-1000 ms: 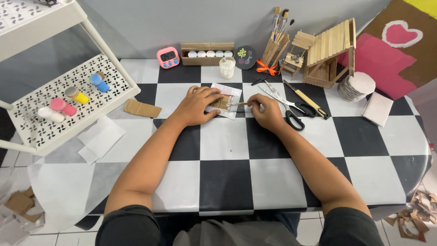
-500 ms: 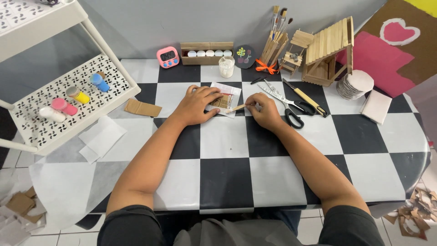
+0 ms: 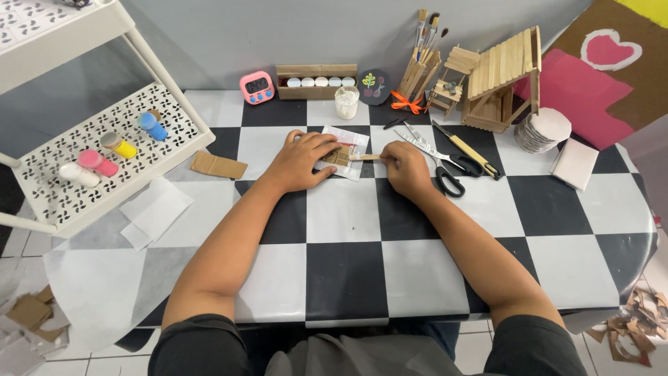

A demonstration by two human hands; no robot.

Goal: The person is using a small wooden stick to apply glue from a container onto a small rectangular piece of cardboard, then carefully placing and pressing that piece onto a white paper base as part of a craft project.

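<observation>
Glossy black-and-white checked tabletop [image 3: 348,278] lies under us. Our left hand [image 3: 300,161] presses flat, fingers spread, on a small cardboard piece [image 3: 339,156] atop white paper [image 3: 355,141], far centre. Our right hand [image 3: 406,169] pinches a thin wooden stick [image 3: 367,157] touching the cardboard.

Left hand [image 3: 300,161] flat, palm down, right hand [image 3: 407,169] in pinching grip, forearms converging forward

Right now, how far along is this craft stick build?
Done: a finished stick house stands at the back right. In hand: the right hand holds a wooden stick over a small cardboard piece that the left hand presses down. Left: only that one stick shows there; scissors lie beside, untouched.
</observation>
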